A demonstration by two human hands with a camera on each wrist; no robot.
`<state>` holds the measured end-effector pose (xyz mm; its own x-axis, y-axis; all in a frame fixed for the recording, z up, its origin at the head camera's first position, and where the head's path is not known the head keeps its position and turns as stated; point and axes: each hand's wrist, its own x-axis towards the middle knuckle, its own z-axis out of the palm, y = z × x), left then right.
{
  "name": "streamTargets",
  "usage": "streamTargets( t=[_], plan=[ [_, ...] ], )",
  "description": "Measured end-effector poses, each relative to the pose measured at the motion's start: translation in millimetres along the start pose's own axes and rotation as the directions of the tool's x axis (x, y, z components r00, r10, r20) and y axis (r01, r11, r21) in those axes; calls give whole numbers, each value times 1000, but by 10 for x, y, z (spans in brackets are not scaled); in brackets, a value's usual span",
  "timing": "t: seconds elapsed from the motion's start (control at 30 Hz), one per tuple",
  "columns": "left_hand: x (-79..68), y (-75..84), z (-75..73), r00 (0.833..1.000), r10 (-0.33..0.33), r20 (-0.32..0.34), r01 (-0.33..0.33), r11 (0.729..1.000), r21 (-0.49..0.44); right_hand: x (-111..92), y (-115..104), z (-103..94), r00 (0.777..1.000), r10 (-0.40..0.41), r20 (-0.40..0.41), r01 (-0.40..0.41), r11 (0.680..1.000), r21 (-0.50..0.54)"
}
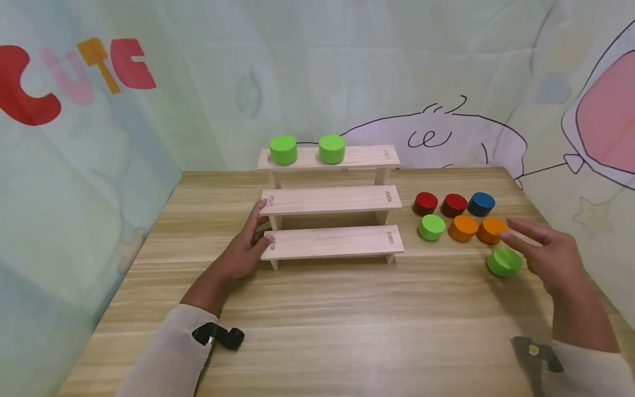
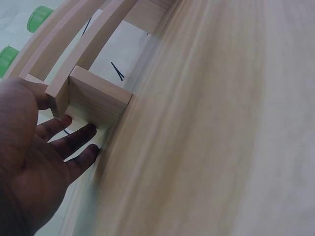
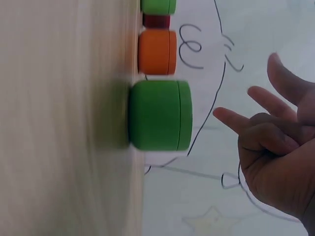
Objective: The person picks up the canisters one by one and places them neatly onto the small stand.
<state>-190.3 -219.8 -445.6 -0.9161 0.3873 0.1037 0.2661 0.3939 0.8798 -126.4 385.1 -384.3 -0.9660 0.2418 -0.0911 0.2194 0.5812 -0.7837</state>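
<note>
**Left hand (image 1: 240, 251) gripping wooden rack (image 1: 332, 242), right hand (image 1: 555, 256) spread near blocks**

Far left: cloth backdrop (image 1: 208, 82) with coloured letters, CUTE. Then left sleeve (image 1: 163, 353), black clip (image 1: 218, 335) at the wrist. Left hand holds the rack by its left end, thumb on the bottom shelf, a finger up at the end of the middle shelf (image 1: 329, 199). Left wrist view: other fingers reach in beside the leg (image 2: 96, 98) under a board.

Rack has three steps, stands upright on wood-grain table (image 1: 347, 320). Top shelf (image 1: 364, 157) bears two round blocks, left green block (image 1: 283, 150) near its left end, second green block (image 1: 332, 150) near the middle, apart.

Right of rack, on table: back row is left red block (image 1: 425, 203), right red block (image 1: 453, 205), blue block (image 1: 481, 204). Row in front is small-group green block (image 1: 431, 227), left orange block (image 1: 463, 228), right orange block (image 1: 491, 230). Lone green block (image 1: 504, 262) sits nearest the person.

Right hand is over that end, fingers loosely apart, some straight, some bent, holding nothing; right wrist view shows a gap to the lone green block. Right sleeve (image 1: 590, 369) below, balloon drawing (image 1: 610, 105) far right
</note>
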Motion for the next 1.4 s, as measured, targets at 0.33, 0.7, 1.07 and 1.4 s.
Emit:
streamTargets(
  t=[0.33, 0.7, 1.07, 1.4],
  plan=[
    [-5, 18, -12, 1000, -5, 4, 5, 1000, -8, 38, 260, -190, 986, -37, 160, 61, 988, -145],
    [6, 24, -15, 1000, 2, 12, -2, 1000, -20, 147, 399, -251, 946, 14, 324, 35, 989, -146],
    [-10, 33, -1, 1000, 1, 5, -1, 1000, -9, 183, 518, -233, 940, -82, 330, 124, 987, -106],
    [0, 28, -3, 1000, -1, 9, 1, 1000, -14, 201, 587, -237, 940, -52, 338, 120, 975, -185]
  ],
)
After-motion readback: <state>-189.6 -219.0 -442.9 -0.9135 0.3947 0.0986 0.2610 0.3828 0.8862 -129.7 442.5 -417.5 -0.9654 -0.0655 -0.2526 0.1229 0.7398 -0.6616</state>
